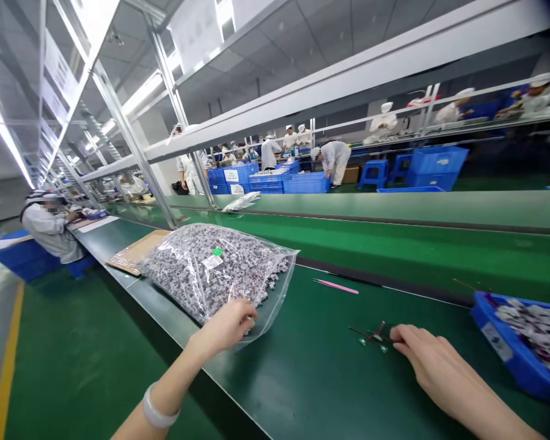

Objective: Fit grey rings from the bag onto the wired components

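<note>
A large clear plastic bag (211, 263) full of small grey parts lies on the green bench, with a white label and a green sticker on top. My left hand (231, 321) is at the bag's near right opening, fingers curled together; whatever they hold is hidden. To the right, my right hand (424, 351) has its fingertips pressed together at the end of some thin dark wires (373, 335) with small greenish pieces on them. Pink tweezers (337, 286) lie on the bench between the two hands, farther back.
At the right edge stands a blue bin (508, 360) heaped with grey parts and wires. A brown cardboard tray (135, 252) sits left of the bag. Behind runs a green belt (394, 241) below a metal rail. A co-worker (50, 223) sits at far left; others work beyond.
</note>
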Demonstrator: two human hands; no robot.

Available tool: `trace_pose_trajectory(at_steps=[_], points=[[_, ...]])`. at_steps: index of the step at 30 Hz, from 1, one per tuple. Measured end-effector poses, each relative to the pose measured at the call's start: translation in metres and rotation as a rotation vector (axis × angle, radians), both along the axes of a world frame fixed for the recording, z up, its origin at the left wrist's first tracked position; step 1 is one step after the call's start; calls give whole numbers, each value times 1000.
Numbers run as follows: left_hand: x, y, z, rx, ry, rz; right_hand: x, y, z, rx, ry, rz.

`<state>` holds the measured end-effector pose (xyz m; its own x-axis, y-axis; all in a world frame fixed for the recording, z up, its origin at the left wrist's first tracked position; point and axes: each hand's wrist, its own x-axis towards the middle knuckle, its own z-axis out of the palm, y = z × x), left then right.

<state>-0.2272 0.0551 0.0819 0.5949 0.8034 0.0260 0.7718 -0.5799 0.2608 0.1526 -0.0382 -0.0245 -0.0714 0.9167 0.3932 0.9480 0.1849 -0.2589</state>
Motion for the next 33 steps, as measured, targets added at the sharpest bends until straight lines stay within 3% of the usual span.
trace_pose_trajectory(at_steps=[3,6,13,19,28,33], points=[[3,-8,0,33,273,-8,-11,4,4,31,49,2],[7,-9,-2,83,414,45,-17,2,7,37,116,-23],[19,3,-7,85,498,96,-23,-16,20,207,249,-32],[24,8,-5,108,542,45,-27,-26,27,198,417,-86],[15,12,11,278,685,28,-28,-29,26,189,500,-89],[9,2,29,244,755,-49,-30,-28,23,156,486,-76]])
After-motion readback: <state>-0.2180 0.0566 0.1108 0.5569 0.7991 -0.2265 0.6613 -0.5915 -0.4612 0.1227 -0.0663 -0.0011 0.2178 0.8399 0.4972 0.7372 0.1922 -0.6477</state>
